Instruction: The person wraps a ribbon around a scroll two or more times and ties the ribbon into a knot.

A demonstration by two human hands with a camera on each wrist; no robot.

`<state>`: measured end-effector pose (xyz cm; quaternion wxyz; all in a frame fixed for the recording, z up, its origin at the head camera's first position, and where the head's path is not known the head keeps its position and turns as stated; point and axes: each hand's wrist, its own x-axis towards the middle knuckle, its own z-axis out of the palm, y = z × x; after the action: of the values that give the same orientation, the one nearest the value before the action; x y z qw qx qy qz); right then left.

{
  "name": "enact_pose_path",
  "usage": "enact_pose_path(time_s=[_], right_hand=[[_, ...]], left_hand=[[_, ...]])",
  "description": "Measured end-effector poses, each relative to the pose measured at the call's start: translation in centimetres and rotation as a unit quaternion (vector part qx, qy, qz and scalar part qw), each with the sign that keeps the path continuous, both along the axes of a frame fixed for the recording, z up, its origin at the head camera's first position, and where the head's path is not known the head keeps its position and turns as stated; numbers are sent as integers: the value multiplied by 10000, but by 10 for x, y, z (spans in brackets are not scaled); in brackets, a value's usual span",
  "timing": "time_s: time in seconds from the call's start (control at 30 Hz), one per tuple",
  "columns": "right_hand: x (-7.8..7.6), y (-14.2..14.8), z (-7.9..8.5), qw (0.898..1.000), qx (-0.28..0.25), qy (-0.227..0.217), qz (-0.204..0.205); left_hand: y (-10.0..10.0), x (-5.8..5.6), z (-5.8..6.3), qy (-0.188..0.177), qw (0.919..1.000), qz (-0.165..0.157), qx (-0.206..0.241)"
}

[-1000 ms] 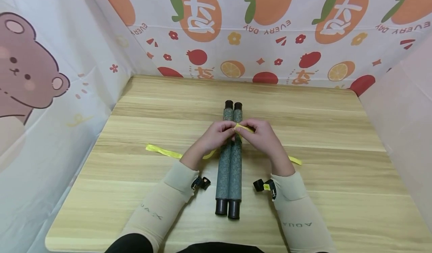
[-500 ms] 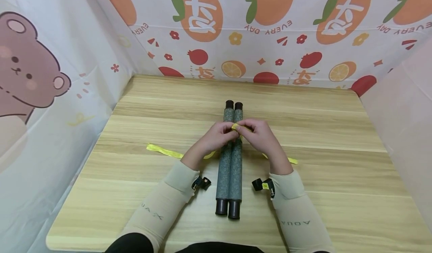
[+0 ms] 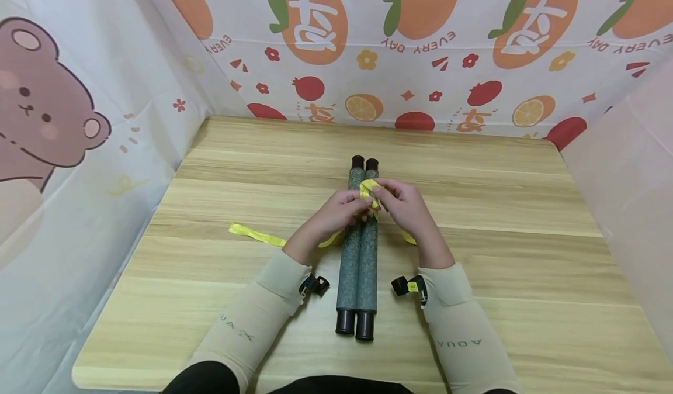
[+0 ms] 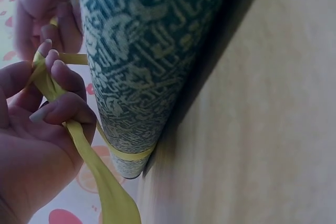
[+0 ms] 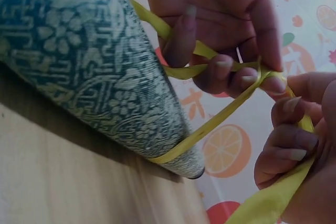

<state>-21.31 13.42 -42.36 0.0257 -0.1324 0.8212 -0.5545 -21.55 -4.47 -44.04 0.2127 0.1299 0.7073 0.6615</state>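
A scroll (image 3: 348, 277) rolled from both ends lies lengthwise before me, two parallel rolls in green patterned cloth with dark end knobs. A yellow ribbon (image 3: 370, 186) passes round its far part, and a loop of it stands up between my hands. My left hand (image 3: 342, 211) pinches the ribbon over the rolls; in the left wrist view, its tail (image 4: 107, 182) trails down through the curled fingers. My right hand (image 3: 407, 207) pinches the ribbon from the other side, fingertips close to the left ones. In the right wrist view, ribbon strands (image 5: 210, 127) cross at the fingertips.
The scroll rests on a light wooden table (image 3: 526, 253). One ribbon tail lies across the tabletop, left of the left wrist. White cloth printed with fruit (image 3: 410, 78) hangs behind the table, and a bear-printed cloth (image 3: 47, 102) hangs at the left.
My right hand has risen slightly, and a larger yellow loop now shows between the hands. The right ribbon tail has been drawn inward. My left hand has hardly moved; the scroll stays in place.
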Motion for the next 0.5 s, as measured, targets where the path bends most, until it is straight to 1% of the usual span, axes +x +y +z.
enact_pose_path(time_s=[0.17,0.3,0.4,0.5], right_hand=[[-6,-2,-8,9986,-14,-127,-507],[-10,-3,-12,9964,88,9,-846],[-12,-5,-15,9955,223,155,-905],[-13,-6,-18,9952,322,209,-897]], left_hand=[[-1,0,2,-248,9995,92,198],[-1,-1,2,-379,9989,156,232],[-1,-1,1,-420,9987,187,230],[-1,-1,0,-467,9983,226,261]])
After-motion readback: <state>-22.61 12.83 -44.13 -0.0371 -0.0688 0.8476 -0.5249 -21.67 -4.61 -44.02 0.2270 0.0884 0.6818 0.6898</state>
